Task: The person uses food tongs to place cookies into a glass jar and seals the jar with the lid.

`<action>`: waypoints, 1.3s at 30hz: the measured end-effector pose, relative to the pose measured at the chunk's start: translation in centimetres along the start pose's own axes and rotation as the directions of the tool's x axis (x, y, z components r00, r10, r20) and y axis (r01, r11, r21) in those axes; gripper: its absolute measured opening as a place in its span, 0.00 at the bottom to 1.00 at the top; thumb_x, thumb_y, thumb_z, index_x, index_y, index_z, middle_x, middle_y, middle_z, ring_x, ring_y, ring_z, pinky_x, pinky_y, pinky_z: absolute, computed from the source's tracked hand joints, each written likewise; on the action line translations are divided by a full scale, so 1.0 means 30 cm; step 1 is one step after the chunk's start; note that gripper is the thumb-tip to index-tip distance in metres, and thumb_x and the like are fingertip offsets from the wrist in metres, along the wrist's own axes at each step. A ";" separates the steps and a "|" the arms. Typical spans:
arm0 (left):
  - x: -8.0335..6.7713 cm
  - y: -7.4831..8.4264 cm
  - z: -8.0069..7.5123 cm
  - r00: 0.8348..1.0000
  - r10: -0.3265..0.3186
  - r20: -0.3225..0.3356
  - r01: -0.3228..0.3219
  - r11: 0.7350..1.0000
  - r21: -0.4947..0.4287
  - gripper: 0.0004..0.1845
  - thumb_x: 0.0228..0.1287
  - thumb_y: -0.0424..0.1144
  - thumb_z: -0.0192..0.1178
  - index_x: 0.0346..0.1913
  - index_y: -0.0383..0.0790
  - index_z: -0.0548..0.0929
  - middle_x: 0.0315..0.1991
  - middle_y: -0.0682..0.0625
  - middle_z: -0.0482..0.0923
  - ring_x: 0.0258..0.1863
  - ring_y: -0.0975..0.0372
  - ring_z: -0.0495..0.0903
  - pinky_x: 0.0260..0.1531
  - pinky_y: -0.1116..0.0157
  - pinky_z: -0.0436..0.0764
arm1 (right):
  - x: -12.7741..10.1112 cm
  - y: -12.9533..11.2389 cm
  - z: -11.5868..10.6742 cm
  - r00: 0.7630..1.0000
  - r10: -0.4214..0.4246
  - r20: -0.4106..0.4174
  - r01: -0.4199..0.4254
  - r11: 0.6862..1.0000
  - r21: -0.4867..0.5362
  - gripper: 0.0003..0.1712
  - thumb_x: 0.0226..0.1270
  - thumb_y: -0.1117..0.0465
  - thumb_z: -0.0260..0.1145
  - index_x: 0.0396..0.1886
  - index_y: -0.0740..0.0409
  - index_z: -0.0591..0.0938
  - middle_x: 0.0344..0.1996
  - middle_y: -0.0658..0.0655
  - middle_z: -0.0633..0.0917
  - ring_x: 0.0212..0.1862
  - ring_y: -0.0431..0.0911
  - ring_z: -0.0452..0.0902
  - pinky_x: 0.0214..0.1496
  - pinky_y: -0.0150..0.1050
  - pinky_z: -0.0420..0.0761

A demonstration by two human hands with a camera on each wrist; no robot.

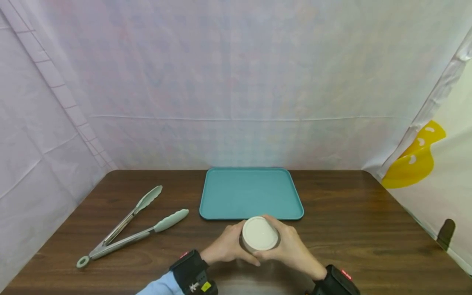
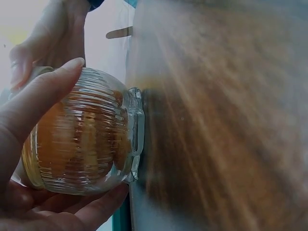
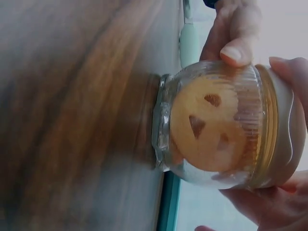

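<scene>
Cookies fill the ribbed glass jar (image 3: pixel 211 132) that stands upright on the desk (image 1: pixel 350 229) just in front of the teal tray (image 1: pixel 251 192), its cream lid (image 1: pixel 259 233) on top and apparently seated, though I cannot tell whether it is tight or already loosened. Both hands wrap the jar: the left hand (image 1: pixel 225 246) curls round the glass body, thumb and fingers pressed to the ribbing in the left wrist view, while the right hand (image 1: pixel 291 248) cups the lid and upper wall, a thumb pinching the glass just below the lid's rim in the right wrist view. Judging by that grip, the work looks to be at its very start: the jar is closed, no cookie is out, and the tray behind the jar carries nothing. Left of the tray, well apart from the jar, a pair of steel tongs (image 1: pixel 129 227) with pale green tips lies spread and untouched, so whatever involves lid, tongs or tray appears not yet done.
</scene>
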State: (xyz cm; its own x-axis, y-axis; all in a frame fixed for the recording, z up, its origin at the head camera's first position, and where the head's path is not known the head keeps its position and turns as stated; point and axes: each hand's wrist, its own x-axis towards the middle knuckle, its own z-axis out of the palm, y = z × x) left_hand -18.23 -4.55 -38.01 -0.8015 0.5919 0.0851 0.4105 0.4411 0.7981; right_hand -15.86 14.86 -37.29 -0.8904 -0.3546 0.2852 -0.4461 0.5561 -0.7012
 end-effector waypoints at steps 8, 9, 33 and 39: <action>-0.002 0.002 0.000 1.000 -0.001 -0.005 0.002 1.000 0.005 0.47 0.32 0.45 0.75 0.61 0.42 0.65 0.53 0.50 0.72 0.50 0.59 0.71 0.54 0.52 0.61 | -0.007 -0.015 0.019 0.997 0.016 -0.069 -0.018 1.000 -0.018 0.47 0.36 0.47 0.75 0.57 0.66 0.69 0.45 0.62 0.79 0.42 0.52 0.77 0.37 0.36 0.77; -0.002 0.003 0.000 1.000 -0.003 -0.006 0.003 1.000 0.008 0.47 0.32 0.45 0.75 0.61 0.42 0.65 0.53 0.50 0.73 0.50 0.59 0.71 0.54 0.51 0.61 | -0.007 -0.017 0.022 0.997 0.017 -0.080 -0.019 1.000 -0.022 0.47 0.36 0.47 0.76 0.56 0.65 0.70 0.45 0.61 0.79 0.42 0.51 0.78 0.36 0.36 0.77; -0.003 0.001 -0.005 0.999 -0.022 0.026 0.022 1.000 0.006 0.47 0.34 0.45 0.75 0.62 0.42 0.64 0.53 0.50 0.72 0.50 0.59 0.71 0.52 0.53 0.65 | 0.010 0.022 -0.006 0.986 -0.036 0.164 0.015 0.992 0.128 0.55 0.42 0.48 0.73 0.67 0.59 0.55 0.59 0.63 0.66 0.55 0.56 0.67 0.48 0.48 0.72; 0.000 0.005 -0.003 1.000 -0.003 -0.003 0.003 0.999 0.052 0.47 0.32 0.47 0.75 0.61 0.41 0.65 0.52 0.50 0.73 0.49 0.61 0.71 0.53 0.53 0.63 | 0.020 0.022 -0.002 0.992 -0.021 0.120 0.005 0.991 0.133 0.50 0.41 0.48 0.74 0.63 0.59 0.62 0.53 0.58 0.74 0.49 0.51 0.73 0.42 0.41 0.75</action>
State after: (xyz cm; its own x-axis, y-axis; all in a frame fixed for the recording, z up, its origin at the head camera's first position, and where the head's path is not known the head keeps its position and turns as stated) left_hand -18.22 -4.56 -37.84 -0.8040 0.5886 0.0841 0.4299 0.4778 0.7661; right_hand -16.69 15.07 -37.55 -0.8633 -0.4545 0.2195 -0.4349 0.4493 -0.7804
